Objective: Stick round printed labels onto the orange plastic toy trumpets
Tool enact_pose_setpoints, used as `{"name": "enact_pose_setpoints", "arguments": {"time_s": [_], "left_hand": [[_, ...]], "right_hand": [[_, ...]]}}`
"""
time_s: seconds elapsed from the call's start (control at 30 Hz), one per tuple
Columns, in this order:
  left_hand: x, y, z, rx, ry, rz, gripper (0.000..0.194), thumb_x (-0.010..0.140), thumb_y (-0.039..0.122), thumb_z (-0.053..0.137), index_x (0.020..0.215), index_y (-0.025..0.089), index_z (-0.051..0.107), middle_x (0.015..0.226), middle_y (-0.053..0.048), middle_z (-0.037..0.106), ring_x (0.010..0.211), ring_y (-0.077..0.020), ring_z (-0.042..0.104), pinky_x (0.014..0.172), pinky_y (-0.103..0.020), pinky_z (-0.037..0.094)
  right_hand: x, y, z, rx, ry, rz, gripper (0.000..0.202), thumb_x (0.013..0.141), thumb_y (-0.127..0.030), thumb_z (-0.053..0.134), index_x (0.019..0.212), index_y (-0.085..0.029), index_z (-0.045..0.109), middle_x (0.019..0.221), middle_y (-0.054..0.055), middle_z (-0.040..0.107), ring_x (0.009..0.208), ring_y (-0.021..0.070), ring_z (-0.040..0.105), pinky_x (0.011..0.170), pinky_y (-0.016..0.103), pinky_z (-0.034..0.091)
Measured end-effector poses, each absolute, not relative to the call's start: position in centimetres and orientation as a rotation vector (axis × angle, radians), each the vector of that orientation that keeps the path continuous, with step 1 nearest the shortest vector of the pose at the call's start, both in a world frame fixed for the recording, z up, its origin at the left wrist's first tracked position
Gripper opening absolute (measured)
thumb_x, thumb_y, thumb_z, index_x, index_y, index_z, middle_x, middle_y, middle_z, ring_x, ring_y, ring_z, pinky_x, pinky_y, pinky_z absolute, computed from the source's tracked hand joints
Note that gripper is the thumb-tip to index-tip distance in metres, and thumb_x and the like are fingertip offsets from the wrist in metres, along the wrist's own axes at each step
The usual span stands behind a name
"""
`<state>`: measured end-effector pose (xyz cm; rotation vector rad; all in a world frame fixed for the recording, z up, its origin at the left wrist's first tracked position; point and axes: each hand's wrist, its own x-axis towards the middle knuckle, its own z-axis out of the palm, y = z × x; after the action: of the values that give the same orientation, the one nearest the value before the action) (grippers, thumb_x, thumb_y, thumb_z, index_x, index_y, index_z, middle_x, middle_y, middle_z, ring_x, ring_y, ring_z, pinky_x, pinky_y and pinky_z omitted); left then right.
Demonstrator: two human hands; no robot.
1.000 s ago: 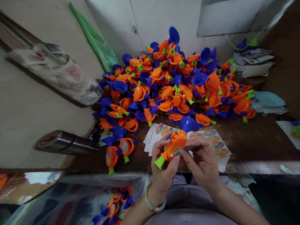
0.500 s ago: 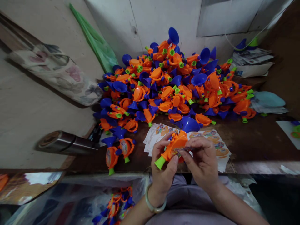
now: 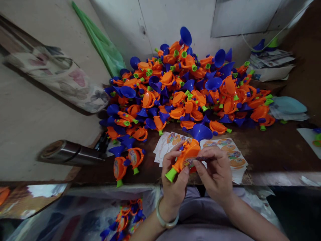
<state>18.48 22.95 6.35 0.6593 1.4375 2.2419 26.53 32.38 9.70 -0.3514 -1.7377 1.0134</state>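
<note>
My left hand (image 3: 174,177) is wrapped round an orange toy trumpet (image 3: 188,152) with a blue bell and a green mouthpiece, its bell pointing away from me. Between the thumb and fingers of my right hand (image 3: 217,175) is a sticker (image 3: 191,162), which lies partly against the orange body. Sheets of oval stickers (image 3: 233,154) lie to the right under my hands, and more sheets (image 3: 163,147) to the left. Two trumpets with stickers on them (image 3: 135,157) rest at the left, near the table's front edge.
A big heap of trumpets (image 3: 178,100) covers the back of the brown table (image 3: 273,154). A metal flask (image 3: 72,152) lies at the left. Below the edge, a plastic-lined container holds more trumpets (image 3: 122,217). Papers and a pale blue dish (image 3: 289,104) are at the right.
The sticker's near end sits slightly closer against the trumpet's body. Both hands keep their hold, and the view has shifted a little.
</note>
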Motion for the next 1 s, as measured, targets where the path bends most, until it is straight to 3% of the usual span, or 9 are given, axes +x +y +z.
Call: {"name": "enact_pose_setpoints", "arguments": {"time_s": [0.17,0.53,0.6,0.67,0.77,0.83,0.9,1.0], "left_hand": [[18.6,22.7,5.8,0.737,1.382,2.289,0.029,0.092,0.031,0.080,0.119,0.031,0.068,0.152,-0.008,0.065,0.140,-0.0333,0.063,0.118,-0.054,0.050],[18.9,22.5,5.9,0.756,1.438,2.273,0.027,0.092,0.034,0.080,0.115,0.030,0.068,0.152,-0.010,0.065,0.141,-0.0362,0.063,0.119,-0.060,0.049],[18.9,22.4,5.9,0.763,1.453,2.280,0.026,0.093,0.033,0.079,0.116,0.030,0.068,0.151,-0.010,0.065,0.141,-0.0357,0.063,0.118,-0.059,0.050],[18.9,22.3,5.8,0.800,1.448,2.283,0.025,0.095,0.031,0.077,0.119,0.031,0.068,0.150,-0.009,0.066,0.143,-0.0345,0.061,0.117,-0.057,0.052],[18.6,22.0,5.9,0.914,1.506,2.248,0.026,0.097,0.029,0.074,0.123,0.031,0.068,0.149,-0.010,0.068,0.142,-0.0322,0.063,0.115,-0.051,0.056],[17.5,21.5,5.9,1.064,1.678,2.215,0.034,0.098,0.023,0.072,0.130,0.029,0.066,0.146,-0.011,0.070,0.135,-0.0302,0.069,0.109,-0.047,0.060],[15.4,20.3,5.7,1.324,1.994,2.163,0.048,0.094,0.013,0.072,0.139,0.027,0.062,0.144,-0.012,0.071,0.132,-0.0301,0.071,0.107,-0.045,0.062],[10.6,17.6,4.6,1.826,2.588,1.786,0.064,0.087,0.000,0.072,0.145,0.026,0.062,0.148,-0.013,0.070,0.150,-0.0336,0.057,0.122,-0.054,0.049]], "right_hand": [[26.5,33.3,9.6,-0.469,-1.803,0.859,0.013,0.096,-0.018,0.069,0.100,-0.028,0.063,0.091,0.001,0.067,0.089,0.0222,0.064,0.083,0.040,0.055],[26.5,34.0,9.1,-0.527,-1.865,0.908,0.008,0.097,-0.022,0.070,0.099,-0.027,0.064,0.091,0.001,0.067,0.084,0.0207,0.064,0.075,0.036,0.055],[26.4,34.3,8.9,-0.562,-1.834,0.856,0.019,0.095,-0.027,0.073,0.111,-0.028,0.063,0.102,0.004,0.065,0.089,0.0216,0.064,0.074,0.037,0.056],[26.3,34.6,8.6,-0.607,-1.777,0.749,0.042,0.093,-0.035,0.078,0.129,-0.028,0.057,0.120,0.008,0.061,0.101,0.0249,0.063,0.076,0.039,0.057],[26.2,35.3,7.9,-0.563,-1.854,0.622,0.069,0.090,-0.050,0.082,0.146,-0.028,0.048,0.139,0.014,0.055,0.126,0.0333,0.057,0.099,0.052,0.056],[26.3,36.3,7.0,-0.555,-1.915,0.537,0.071,0.091,-0.054,0.079,0.148,-0.026,0.046,0.143,0.016,0.054,0.135,0.0366,0.053,0.112,0.060,0.048],[26.4,37.7,6.0,-0.644,-1.984,0.464,0.063,0.098,-0.051,0.071,0.148,-0.023,0.046,0.141,0.018,0.056,0.134,0.0368,0.055,0.113,0.062,0.047],[25.9,39.7,4.4,-0.762,-2.427,0.593,0.046,0.103,-0.040,0.062,0.143,-0.018,0.050,0.132,0.019,0.067,0.125,0.0349,0.064,0.107,0.055,0.052]]}}
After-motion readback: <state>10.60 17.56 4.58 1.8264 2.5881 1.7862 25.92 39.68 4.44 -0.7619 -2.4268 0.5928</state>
